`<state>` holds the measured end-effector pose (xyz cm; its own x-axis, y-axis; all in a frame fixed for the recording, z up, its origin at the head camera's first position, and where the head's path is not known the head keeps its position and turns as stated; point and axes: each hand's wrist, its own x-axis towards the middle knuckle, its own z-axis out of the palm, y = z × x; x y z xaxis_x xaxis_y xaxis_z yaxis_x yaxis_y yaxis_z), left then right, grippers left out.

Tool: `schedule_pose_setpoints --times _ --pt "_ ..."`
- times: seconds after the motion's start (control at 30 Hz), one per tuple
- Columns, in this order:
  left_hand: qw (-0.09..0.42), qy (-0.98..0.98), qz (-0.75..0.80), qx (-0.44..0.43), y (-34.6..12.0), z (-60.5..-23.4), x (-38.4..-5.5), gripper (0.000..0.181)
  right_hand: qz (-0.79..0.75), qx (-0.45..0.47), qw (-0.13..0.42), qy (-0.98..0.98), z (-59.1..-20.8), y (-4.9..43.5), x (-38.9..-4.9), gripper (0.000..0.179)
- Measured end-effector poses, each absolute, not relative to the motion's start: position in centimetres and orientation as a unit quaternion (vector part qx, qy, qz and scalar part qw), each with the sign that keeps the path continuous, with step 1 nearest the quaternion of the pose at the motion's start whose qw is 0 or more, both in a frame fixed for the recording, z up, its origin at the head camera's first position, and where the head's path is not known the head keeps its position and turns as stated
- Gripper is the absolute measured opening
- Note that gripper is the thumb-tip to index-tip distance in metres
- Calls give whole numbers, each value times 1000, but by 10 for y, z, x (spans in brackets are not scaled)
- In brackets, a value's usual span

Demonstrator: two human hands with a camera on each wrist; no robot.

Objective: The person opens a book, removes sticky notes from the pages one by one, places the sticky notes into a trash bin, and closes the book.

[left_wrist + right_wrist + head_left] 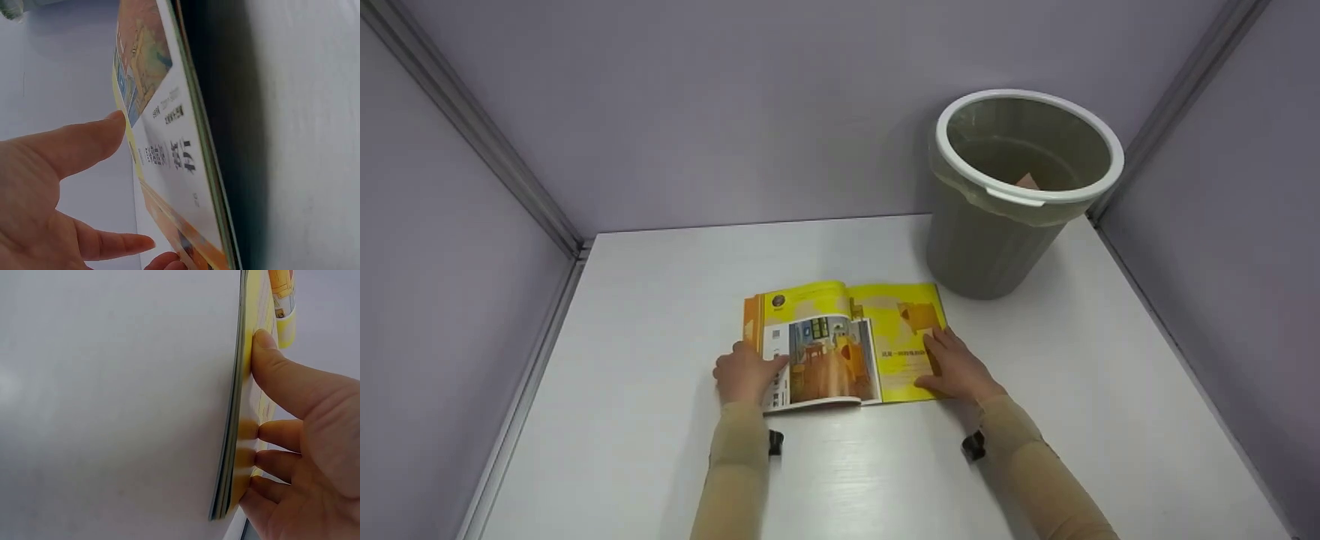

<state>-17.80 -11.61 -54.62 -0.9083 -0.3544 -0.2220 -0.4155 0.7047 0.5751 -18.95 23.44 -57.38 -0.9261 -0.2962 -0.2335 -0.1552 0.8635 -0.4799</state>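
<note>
An open magazine (900,360) lies flat, with yellow pages and a printed room picture on its left page. My left hand (744,373) is at its left edge. In the left wrist view the thumb (93,140) lies straight against the page, and the index finger (115,243) is extended apart from it. My right hand (960,369) rests on the right page near its outer edge. Its thumb (275,371) and fingertips touch the yellow paper in the right wrist view, spread and fairly straight. Neither hand has visibly lifted a page.
A grey trash bin (982,255) with a white rim and a clear liner stands at the back right of the white table (645,300). Inside it a pinkish scrap (1027,181) shows. Pale panels (697,112) enclose the back and both sides.
</note>
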Motion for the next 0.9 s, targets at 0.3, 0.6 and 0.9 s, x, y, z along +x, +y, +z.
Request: schedule_pose_setpoints --times 0.3,0.6,0.9 --pt "73 899 366 -229 -116 -545 -179 65 -235 -101 163 953 -576 232 -189 89" --pt "123 843 462 -245 -118 -537 -182 71 -240 -100 156 953 -576 234 -190 89" --pt "116 821 503 -244 -111 -531 -182 75 -238 -107 152 953 -577 235 -192 89"
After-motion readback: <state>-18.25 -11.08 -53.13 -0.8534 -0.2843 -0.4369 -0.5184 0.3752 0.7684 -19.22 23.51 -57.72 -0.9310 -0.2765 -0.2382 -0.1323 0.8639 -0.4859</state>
